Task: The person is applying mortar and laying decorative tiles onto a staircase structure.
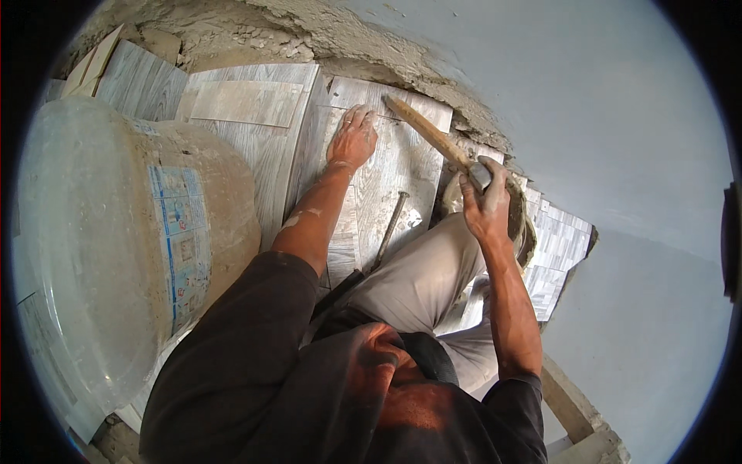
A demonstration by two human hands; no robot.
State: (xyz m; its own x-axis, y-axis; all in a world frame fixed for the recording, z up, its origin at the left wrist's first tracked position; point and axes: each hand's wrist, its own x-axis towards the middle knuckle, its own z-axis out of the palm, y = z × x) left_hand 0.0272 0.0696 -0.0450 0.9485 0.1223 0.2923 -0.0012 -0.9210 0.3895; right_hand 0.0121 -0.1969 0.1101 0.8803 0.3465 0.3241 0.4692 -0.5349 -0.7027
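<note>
My left hand (353,139), smeared with pale dust, lies on a grey wood-patterned tile (398,158) near the broken wall edge. Its fingers rest on the tile's surface and hold nothing. To the right, my right hand (490,203) is closed round the grey end of a tool with a long wooden handle (429,130). The handle slants up and left, its far tip over the tile's upper part. My fingers partly hide the grey end. A thin metal bar (392,226) with a black grip lies on the tile beside my leg.
A large cloudy plastic container (93,232) with a blue-and-white label stands at the left. Stepped tiles (247,104) run along rough broken mortar (340,39). A round mortar-stained container (529,240) sits behind my right wrist. The smooth grey wall (618,139) rises at right.
</note>
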